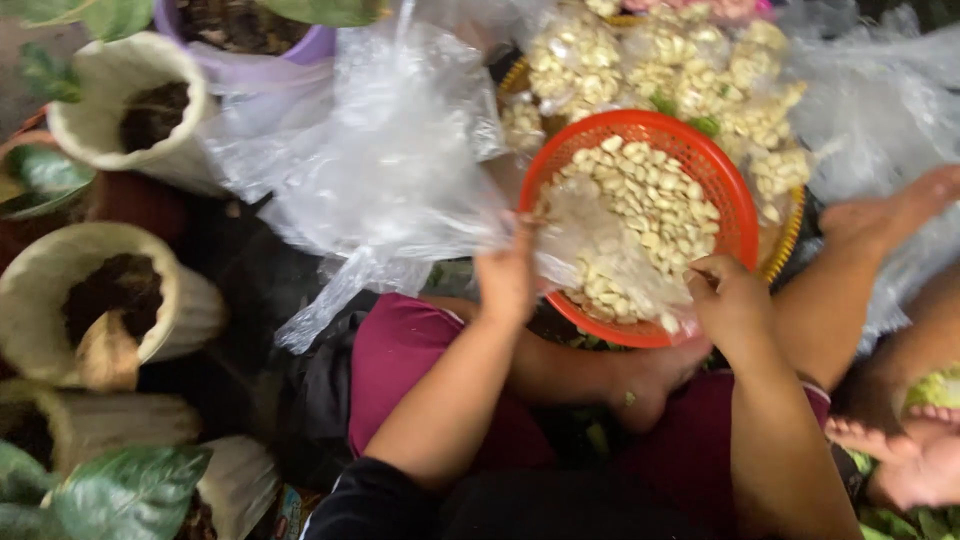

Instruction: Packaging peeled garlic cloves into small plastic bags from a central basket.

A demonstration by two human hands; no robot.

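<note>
Looking down, my left hand (505,275) and right hand (728,300) each pinch an edge of a clear plastic bag (610,262) held open over the red basket (738,215). Some pale cloves (655,195) sit in the bag; I judge most remain in the basket, with filled bags (700,75) piled behind.

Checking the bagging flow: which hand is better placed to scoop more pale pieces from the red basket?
The right hand, probably: it sits at the red basket rim beside the pale pieces, while the left hand grips the clear bag.
</note>
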